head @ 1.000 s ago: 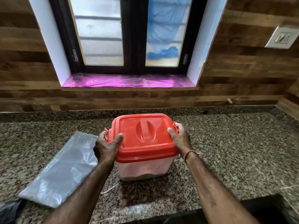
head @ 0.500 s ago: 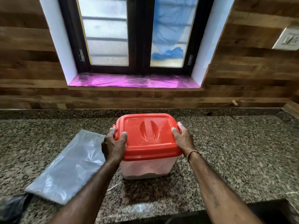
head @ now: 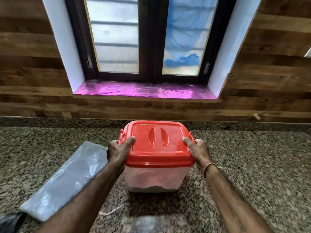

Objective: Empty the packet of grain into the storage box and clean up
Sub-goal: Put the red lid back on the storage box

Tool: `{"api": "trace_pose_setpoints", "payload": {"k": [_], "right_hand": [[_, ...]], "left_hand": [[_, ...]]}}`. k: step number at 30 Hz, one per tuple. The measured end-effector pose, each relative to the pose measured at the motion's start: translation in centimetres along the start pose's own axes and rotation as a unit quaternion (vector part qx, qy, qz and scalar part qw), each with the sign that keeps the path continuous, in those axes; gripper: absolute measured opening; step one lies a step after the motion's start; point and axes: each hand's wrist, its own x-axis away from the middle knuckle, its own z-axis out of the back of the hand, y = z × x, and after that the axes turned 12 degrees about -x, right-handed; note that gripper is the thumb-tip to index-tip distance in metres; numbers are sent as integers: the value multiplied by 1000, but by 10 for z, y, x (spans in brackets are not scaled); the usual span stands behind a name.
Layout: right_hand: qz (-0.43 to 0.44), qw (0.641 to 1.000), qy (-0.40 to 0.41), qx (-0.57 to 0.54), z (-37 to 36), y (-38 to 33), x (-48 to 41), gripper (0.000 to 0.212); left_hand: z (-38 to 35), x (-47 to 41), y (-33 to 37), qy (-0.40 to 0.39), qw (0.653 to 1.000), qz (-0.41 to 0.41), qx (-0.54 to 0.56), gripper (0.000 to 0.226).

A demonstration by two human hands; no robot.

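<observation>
The storage box [head: 154, 179] is translucent white with a low layer of grain showing at its bottom. It stands on the granite counter [head: 252, 165], closed by a red lid [head: 158, 145]. My left hand [head: 118, 151] grips the lid's left edge, thumb on top. On the opposite edge my right hand [head: 197, 149] holds the lid the same way. The emptied clear plastic packet [head: 67, 180] lies flat on the counter to the left of the box.
A dark object [head: 10, 221] lies at the lower left corner beside the packet. A short white string [head: 111, 211] lies in front of the box. The wood-panelled wall and a window sill [head: 144, 90] with pink film stand behind the counter.
Both hands have stayed on the red lid. The view has tilted up and drawn closer, and the box sits a little nearer the back wall.
</observation>
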Motion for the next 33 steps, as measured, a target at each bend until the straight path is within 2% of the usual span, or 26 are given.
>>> {"api": "trace_pose_setpoints", "payload": {"k": [3, 7, 9, 12, 18, 21, 33], "right_hand": [[3, 1000, 2, 17, -3, -16, -38, 41], [2, 1000, -7, -20, -14, -39, -96, 39], [2, 1000, -4, -26, -21, -44, -125, 50], [-4, 999, -1, -37, -26, -34, -163, 71], [8, 999, 25, -44, -35, -35, -191, 39], [24, 998, 22, -61, -41, -36, -196, 36], [15, 998, 18, -55, -44, -39, -207, 44]], "left_hand": [[-18, -32, 20, 13, 1000, -8, -13, 79], [-50, -73, 49, 19, 1000, -18, -13, 76], [-65, -90, 60, 13, 1000, -21, 8, 70], [-86, -108, 69, 10, 999, -31, 14, 47], [-107, -137, 80, 34, 998, -47, 23, 38], [-107, -151, 80, 27, 998, -53, 8, 40], [-112, -165, 81, 40, 997, -65, -31, 45]]}}
